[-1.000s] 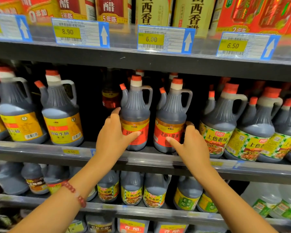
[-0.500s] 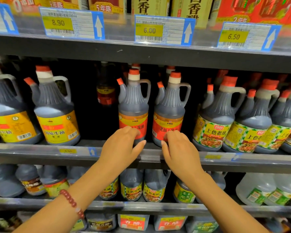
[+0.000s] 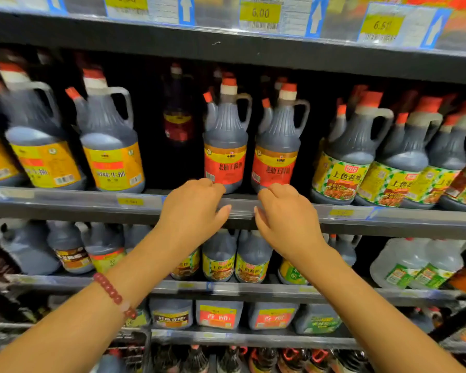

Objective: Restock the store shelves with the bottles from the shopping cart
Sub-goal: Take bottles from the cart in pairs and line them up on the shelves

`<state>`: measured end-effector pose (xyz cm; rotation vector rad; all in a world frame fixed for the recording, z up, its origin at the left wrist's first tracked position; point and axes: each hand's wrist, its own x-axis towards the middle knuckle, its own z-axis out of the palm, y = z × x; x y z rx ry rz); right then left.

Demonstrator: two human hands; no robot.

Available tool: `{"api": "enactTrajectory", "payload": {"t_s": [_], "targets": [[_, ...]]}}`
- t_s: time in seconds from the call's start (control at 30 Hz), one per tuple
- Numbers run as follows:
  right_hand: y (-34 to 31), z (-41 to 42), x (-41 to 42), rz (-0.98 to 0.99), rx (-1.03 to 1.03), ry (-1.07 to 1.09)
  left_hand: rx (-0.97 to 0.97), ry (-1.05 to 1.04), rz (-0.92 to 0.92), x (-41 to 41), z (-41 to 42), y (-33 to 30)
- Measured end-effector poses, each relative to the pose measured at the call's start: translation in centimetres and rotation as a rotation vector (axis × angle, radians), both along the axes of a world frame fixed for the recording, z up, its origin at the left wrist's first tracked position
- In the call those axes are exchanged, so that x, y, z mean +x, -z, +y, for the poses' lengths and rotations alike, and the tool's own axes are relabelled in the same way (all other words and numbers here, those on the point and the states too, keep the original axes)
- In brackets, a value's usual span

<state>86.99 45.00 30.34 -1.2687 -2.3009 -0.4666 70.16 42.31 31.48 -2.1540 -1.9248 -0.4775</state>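
Two red-labelled bottles [image 3: 224, 146] standing on the shelf [image 3: 65, 203]; both hands, left [image 3: 193, 211] and right [image 3: 287, 215], hovering empty, loosely curled, before its edge; remaining cart stock unseen.

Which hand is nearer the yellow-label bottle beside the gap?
Left. The left hand sits just right of and below the yellow-label bottle; the right hand is farther right, below the red-label bottles.

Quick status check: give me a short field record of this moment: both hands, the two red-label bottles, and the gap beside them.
left hand: at shelf edge, fingers curled, grip unclear
right hand: at shelf edge, fingers curled, grip unclear
left red-label bottle: upright, at shelf front
right red-label bottle: upright, close beside it
gap: left of the red-label pair; one dark bottle stands further back
wrist: red bead bracelet on left arm
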Motion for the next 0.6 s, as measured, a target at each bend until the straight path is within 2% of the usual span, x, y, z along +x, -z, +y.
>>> {"api": "enactTrajectory", "payload": {"t_s": [0.13, 0.33, 0.6], "targets": [[0.3, -3.7, -1.3, -0.037, -0.013, -0.066, 0.015, -0.065, 0.066, -0.9, -4.2, -0.2], [2.4, -10.6, -2.2, -0.11, -0.043, -0.18, -0.111, -0.186, 0.17, -1.2, -12.9, 2.0], [9.6, -21.7, -3.3, -0.244, -0.401, -0.303, -0.377, -0.346, 0.219, -3.2, -26.7, 8.7]]}}
